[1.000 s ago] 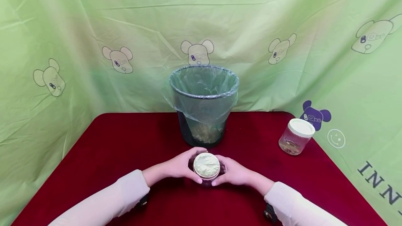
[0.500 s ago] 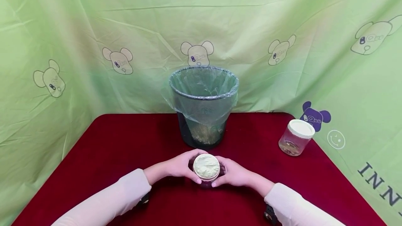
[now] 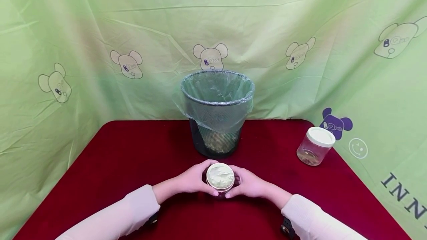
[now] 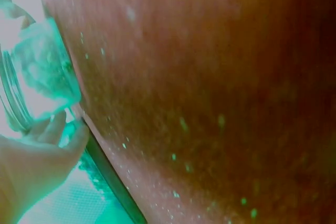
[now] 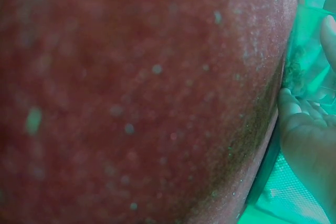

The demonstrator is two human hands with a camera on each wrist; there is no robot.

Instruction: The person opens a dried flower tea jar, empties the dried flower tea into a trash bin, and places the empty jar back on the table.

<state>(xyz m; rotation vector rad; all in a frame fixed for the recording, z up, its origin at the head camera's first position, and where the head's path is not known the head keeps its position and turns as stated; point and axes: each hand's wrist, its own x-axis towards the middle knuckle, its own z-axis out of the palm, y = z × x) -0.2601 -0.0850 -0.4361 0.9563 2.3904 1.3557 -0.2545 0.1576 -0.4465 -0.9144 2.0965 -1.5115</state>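
Both hands hold a small clear jar (image 3: 220,176) from its two sides, near the middle of the table in the head view. Its round top is pale and wrinkled; whether that is a cover or the contents I cannot tell. My left hand (image 3: 195,177) curls round the left side, thumb at the front and fingers behind. My right hand (image 3: 250,183) grips the right side the same way, and the two thumb tips lie close together. In the left wrist view the jar (image 4: 44,74) shows ridged rings at its rim and lumpy contents. The right wrist view shows it only partly.
A black mesh waste bin (image 3: 218,142) with a clear plastic liner stands just behind the jar. At the table's right edge is another clear jar (image 3: 315,147) with a white lid and a little brownish matter at its bottom. A red cloth (image 3: 140,151) covers the table.
The left hand has turned slightly on the jar: its thumb has slid a little right, and its far fingers have drawn back left. The jar and right hand stay nearly still.
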